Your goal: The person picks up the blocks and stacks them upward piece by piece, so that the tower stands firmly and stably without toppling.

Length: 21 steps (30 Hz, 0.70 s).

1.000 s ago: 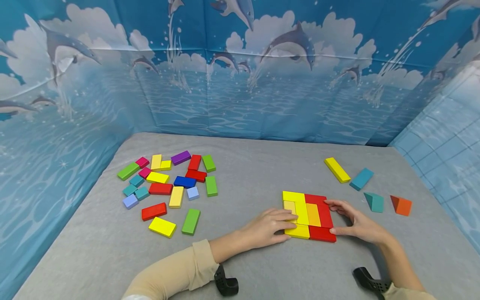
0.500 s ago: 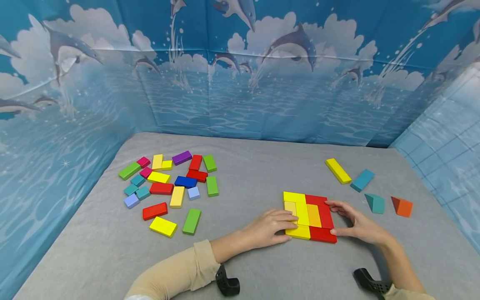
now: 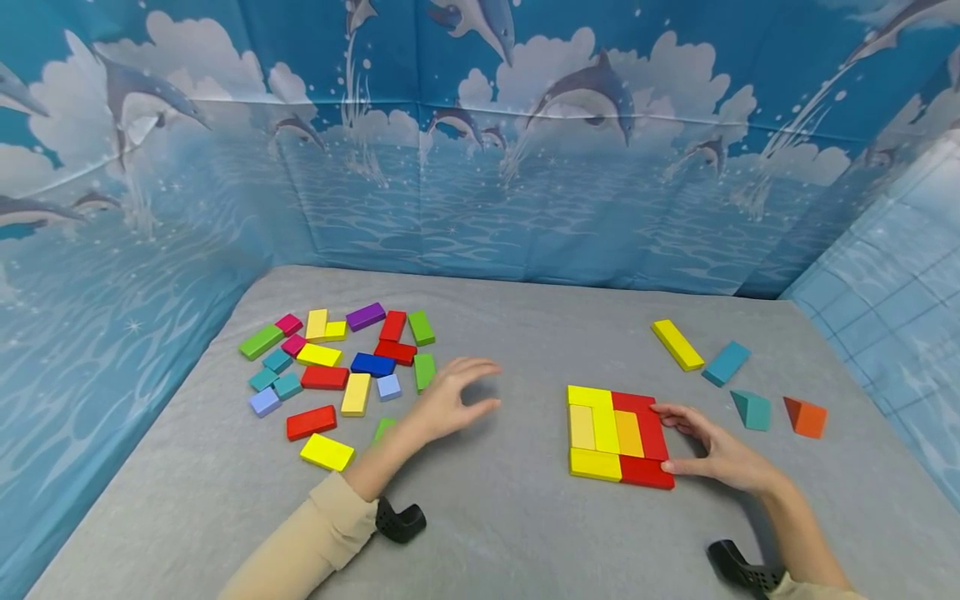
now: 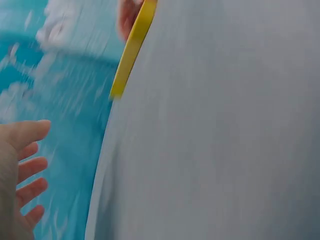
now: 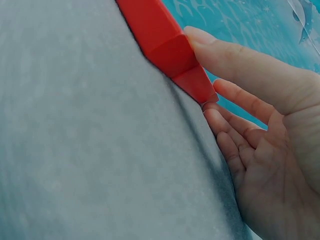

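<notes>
A flat square of yellow, tan and red wooden blocks lies on the grey cloth, a yellow block at its near left corner. At its right side, my right hand touches the red blocks with thumb and fingertips spread along the edge. In the right wrist view the thumb rests against a red block, other fingers beyond its end. My left hand hovers between the square and the loose blocks, fingers apart and holding nothing. Its forearm partly hides a green block.
Loose blocks of several colours lie on the left, including a blue block and a red block. At the right are a yellow block, a blue block, a teal triangular block and an orange one.
My left hand has left the square's left side and moved left and away from me, toward the loose blocks. The right hand stays at the square's right edge.
</notes>
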{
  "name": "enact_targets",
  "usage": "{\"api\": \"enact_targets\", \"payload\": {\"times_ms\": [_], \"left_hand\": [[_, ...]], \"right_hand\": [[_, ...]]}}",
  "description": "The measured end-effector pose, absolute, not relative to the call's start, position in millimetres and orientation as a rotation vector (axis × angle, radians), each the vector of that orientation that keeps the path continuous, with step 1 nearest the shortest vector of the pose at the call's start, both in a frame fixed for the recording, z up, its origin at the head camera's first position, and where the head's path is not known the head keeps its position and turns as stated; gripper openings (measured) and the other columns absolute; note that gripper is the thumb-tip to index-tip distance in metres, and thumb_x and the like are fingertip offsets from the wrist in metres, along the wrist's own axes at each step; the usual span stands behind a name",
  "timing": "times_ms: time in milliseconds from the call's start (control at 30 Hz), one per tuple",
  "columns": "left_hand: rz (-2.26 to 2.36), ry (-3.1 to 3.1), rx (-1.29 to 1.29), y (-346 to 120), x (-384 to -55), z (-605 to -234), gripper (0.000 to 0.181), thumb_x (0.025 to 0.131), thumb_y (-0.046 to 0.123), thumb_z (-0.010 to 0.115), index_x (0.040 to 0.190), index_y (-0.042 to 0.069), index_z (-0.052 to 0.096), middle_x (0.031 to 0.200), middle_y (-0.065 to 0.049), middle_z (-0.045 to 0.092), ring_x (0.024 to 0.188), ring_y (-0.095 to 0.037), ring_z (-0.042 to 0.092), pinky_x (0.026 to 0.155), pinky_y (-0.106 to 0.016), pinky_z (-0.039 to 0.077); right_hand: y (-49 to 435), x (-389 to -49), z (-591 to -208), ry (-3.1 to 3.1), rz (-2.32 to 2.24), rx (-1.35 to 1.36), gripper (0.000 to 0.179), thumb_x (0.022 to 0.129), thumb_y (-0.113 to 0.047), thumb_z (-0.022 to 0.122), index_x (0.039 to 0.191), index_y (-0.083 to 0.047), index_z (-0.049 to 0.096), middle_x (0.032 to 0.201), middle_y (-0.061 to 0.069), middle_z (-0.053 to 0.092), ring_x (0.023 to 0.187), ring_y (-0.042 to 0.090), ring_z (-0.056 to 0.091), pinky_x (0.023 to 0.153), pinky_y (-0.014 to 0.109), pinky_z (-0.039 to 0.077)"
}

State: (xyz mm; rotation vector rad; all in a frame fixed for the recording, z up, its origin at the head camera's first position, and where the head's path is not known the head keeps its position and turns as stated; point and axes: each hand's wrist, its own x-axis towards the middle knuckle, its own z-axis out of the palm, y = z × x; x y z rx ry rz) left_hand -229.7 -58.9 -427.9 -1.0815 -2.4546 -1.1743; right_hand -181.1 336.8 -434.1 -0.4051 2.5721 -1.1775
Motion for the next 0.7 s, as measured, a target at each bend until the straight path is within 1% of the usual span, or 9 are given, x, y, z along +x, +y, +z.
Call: {"api": "enact_targets", "payload": {"times_ms": [233,367,500,700], "left_hand": [[-1.072,-2.61,-0.779,-115,-244,-433,0.046,0.079,0.024,0.071,0.12,0.006,0.059,0.123,-0.011,0.055,0.117,-0.028,0.046,0.099,-0.052,0.032],[-1.004,-2.688,-0.685,-134,-251,-439,0.05,0.077,0.028,0.073,0.121,0.008,0.059,0.123,-0.011,0.053,0.116,-0.028,0.045,0.1,-0.053,0.029],[-0.934,-2.754,-0.684,-144,-254,-442,0.054,0.076,0.031,0.074,0.122,0.01,0.058,0.124,-0.011,0.052,0.117,-0.029,0.041,0.1,-0.054,0.026],[-0.814,-2.804,-0.741,-146,-255,-443,0.058,0.075,0.034,0.074,0.125,0.01,0.056,0.129,-0.012,0.049,0.12,-0.03,0.037,0.101,-0.055,0.021]], "right_hand": [[336,-180,-434,2.57,-1.182,-0.406,0.071,0.078,-0.02,0.071,0.136,-0.003,0.032,0.134,0.019,0.036,0.115,0.03,0.035,0.085,0.017,0.037],[337,-180,-434,2.567,-1.181,-0.401,0.072,0.079,-0.02,0.071,0.136,-0.003,0.032,0.134,0.019,0.036,0.115,0.031,0.035,0.085,0.017,0.037],[337,-181,-435,2.568,-1.18,-0.401,0.072,0.078,-0.021,0.071,0.136,-0.003,0.032,0.134,0.019,0.036,0.116,0.031,0.035,0.085,0.017,0.037],[338,-182,-437,2.565,-1.189,-0.401,0.072,0.078,-0.021,0.071,0.136,-0.003,0.032,0.135,0.018,0.036,0.116,0.031,0.035,0.085,0.016,0.037]]}}
